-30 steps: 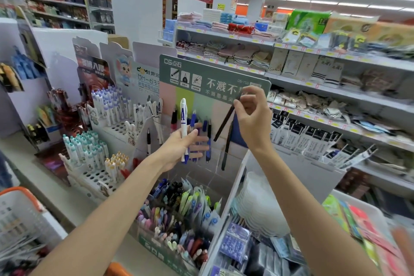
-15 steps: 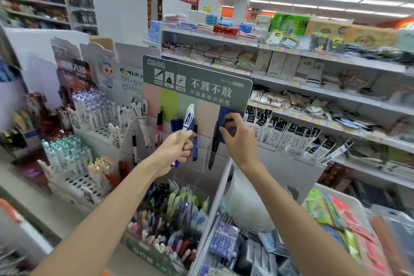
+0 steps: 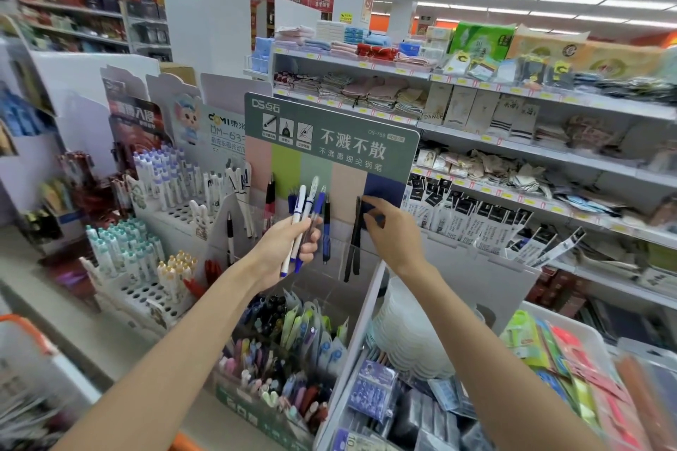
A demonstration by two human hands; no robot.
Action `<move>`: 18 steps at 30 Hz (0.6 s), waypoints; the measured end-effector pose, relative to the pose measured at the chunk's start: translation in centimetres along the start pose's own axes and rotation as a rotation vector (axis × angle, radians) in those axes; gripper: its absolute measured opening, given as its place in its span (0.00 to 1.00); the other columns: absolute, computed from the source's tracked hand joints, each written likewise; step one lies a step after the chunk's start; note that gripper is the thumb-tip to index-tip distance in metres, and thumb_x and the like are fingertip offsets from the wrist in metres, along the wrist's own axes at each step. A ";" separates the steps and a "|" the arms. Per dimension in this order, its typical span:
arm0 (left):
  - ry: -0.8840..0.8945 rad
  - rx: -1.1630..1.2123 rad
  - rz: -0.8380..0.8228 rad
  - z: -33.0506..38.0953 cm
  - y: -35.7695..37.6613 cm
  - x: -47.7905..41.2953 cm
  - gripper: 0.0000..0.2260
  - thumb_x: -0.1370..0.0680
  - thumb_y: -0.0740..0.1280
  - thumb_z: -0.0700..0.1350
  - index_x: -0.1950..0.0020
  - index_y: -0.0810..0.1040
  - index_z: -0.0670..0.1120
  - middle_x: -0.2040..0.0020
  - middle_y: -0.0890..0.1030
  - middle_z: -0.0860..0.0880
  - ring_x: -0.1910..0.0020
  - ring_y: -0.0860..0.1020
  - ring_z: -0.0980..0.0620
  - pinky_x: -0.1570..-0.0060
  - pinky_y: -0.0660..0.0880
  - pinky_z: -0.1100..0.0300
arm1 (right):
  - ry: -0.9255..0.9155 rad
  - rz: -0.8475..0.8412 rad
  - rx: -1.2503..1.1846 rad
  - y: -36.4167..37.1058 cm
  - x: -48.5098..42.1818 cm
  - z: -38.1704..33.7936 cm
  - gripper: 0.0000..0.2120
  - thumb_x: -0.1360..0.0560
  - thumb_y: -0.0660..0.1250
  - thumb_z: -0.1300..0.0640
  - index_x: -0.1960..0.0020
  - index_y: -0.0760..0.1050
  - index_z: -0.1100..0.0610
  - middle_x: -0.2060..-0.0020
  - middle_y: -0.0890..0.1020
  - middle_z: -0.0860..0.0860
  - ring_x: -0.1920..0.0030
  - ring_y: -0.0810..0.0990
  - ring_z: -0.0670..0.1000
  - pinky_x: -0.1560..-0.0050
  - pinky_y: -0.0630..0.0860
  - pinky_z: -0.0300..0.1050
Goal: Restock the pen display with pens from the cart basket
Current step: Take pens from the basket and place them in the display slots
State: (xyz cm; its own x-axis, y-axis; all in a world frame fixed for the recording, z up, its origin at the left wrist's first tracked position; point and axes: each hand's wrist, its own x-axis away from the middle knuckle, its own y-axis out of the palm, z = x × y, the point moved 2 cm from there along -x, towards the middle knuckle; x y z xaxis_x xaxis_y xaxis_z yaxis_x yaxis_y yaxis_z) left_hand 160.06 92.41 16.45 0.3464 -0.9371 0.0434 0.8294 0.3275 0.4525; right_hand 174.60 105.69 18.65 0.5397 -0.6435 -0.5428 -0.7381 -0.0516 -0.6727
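1. The pen display, with its green header card, stands at twelve o'clock from the hands. Its rounded right corner lies just beside the store shelves.
2. The left hand is curled round a bundle of pens, white and blue. They tilt up toward one o'clock, in front of the display's middle panels.
3. The right hand is at three o'clock of the left one. Its fingertips pinch the top of the black pens, which hang straight down against the dark blue panel at the display's right edge.
4. A narrow gap separates the two hands, and a blue pen stands upright in it.
5. At six o'clock of the right hand, a white divider wall slants down, close to the black pens' lower tips.
6. A tray of packed pens crowds the space under both forearms.
7. Tiered pen stands lie at nine o'clock, with a bare strip of floor in front of them.
8. The cart basket, orange-rimmed, sits at eight o'clock, cut by the frame edge and well apart from the display.
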 end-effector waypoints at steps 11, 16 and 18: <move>0.087 -0.078 0.072 0.2 0.3 -0.2 0.10 0.16 0.60 0.40 0.40 0.78 0.40 0.57 0.83 0.46 0.63 0.80 0.53 0.57 0.82 0.58 | 0.021 0.077 -0.307 -1.3 -1.4 -2.8 0.11 0.21 0.68 0.59 0.40 0.80 0.57 0.57 0.84 0.48 0.55 0.82 0.46 0.51 0.80 0.42; 0.108 -0.163 0.090 0.4 0.7 -0.2 0.07 0.17 0.62 0.40 0.43 0.79 0.41 0.58 0.84 0.46 0.63 0.81 0.51 0.56 0.82 0.55 | 0.018 -0.006 -0.408 0.2 -1.9 -5.0 0.13 0.24 0.73 0.55 0.40 0.79 0.56 0.56 0.85 0.50 0.56 0.82 0.45 0.56 0.78 0.35; 0.112 -0.178 0.087 0.6 0.5 0.0 0.07 0.18 0.63 0.40 0.43 0.79 0.40 0.58 0.84 0.44 0.62 0.82 0.50 0.56 0.82 0.55 | 0.017 -0.012 -0.436 0.8 -1.9 -5.6 0.12 0.24 0.73 0.57 0.42 0.80 0.57 0.56 0.84 0.50 0.57 0.82 0.44 0.57 0.77 0.32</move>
State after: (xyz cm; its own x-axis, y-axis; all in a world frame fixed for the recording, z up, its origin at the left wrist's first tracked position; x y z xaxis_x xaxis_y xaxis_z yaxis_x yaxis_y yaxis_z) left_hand 160.21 92.55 17.21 0.4584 -0.8883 -0.0279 0.8550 0.4322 0.2868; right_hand 170.71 102.61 21.94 0.5454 -0.6533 -0.5252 -0.8356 -0.3743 -0.4021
